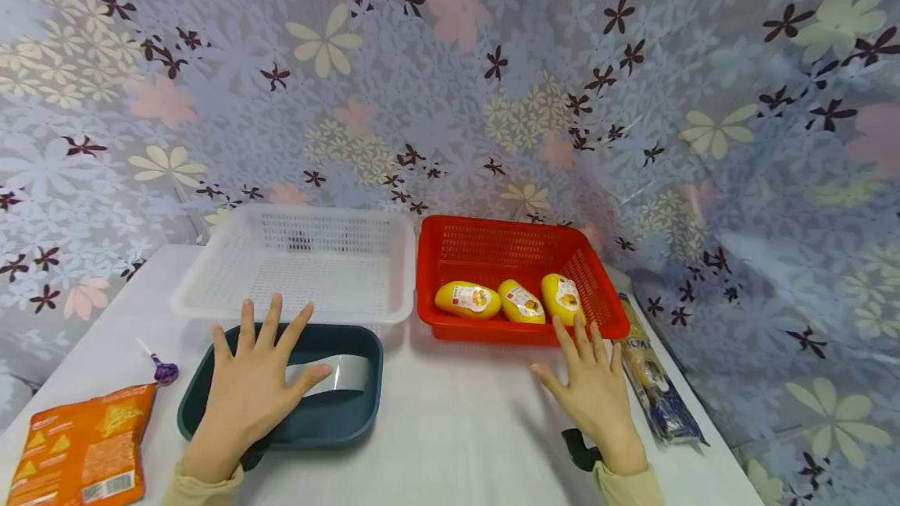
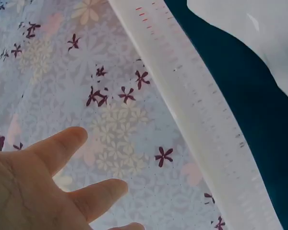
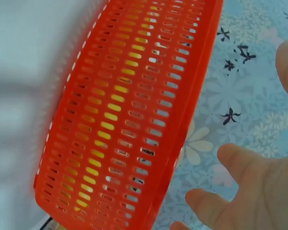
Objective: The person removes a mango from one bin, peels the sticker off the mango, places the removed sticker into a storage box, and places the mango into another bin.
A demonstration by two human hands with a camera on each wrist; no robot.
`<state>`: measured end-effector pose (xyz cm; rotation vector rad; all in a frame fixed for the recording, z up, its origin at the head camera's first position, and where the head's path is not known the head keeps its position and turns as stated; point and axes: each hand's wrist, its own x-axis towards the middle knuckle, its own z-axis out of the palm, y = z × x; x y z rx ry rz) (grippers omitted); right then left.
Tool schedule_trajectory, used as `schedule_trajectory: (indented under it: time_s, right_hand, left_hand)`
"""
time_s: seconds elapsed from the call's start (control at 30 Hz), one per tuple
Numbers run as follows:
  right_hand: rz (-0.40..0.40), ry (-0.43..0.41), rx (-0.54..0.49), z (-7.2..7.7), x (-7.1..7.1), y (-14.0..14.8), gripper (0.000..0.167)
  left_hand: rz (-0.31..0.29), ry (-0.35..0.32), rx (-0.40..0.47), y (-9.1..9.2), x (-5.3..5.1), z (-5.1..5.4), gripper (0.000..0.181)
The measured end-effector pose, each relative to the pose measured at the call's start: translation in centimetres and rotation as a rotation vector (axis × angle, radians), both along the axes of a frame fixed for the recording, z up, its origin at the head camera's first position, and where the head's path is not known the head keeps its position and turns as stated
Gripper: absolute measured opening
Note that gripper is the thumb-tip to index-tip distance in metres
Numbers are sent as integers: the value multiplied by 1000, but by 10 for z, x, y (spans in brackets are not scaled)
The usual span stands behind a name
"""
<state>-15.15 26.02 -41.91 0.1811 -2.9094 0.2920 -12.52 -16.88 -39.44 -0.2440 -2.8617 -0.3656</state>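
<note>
My left hand [image 1: 249, 389] is spread with straight fingers above a dark teal tub [image 1: 326, 434], covering part of it. Inside that tub lies a curved, shiny whitish piece [image 1: 348, 373], partly hidden by the thumb. My right hand [image 1: 596, 393] is likewise spread, near the front right corner of a red basket [image 1: 506, 334]. Three yellow oval items with white labels sit in the basket: one on the left [image 1: 450, 295], one in the middle [image 1: 516, 315] and one on the right [image 1: 551, 295]. Neither hand holds anything.
A white perforated basket [image 1: 302, 315] stands behind the tub. At left lie a purple-wrapped lollipop [image 1: 165, 372] and an orange snack bag [image 1: 87, 443]. A long blue and gold packet [image 1: 657, 381] lies along the right table edge. Flowered cloth [image 1: 422, 100] hangs behind.
</note>
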Motion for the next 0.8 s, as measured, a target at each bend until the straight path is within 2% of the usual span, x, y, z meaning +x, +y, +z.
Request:
schedule_trajectory:
  time_s: [0.17,0.3,0.57,0.8]
  right_hand:
    - [26,2,1,-10,-2,-6,83]
    - [48,7,10,-16,-6,-13,83]
    - [33,19,21,-19,-5,-15,84]
    - [50,38,-7,-25,-7,-21,92]
  left_hand:
    - [-46,16,13,19,-4,-8,81]
    - [-94,20,52,40,-16,-10,79]
    - [-200,3,135,94,-45,7,78]
    - [-279,-34,221,130,-72,20,77]
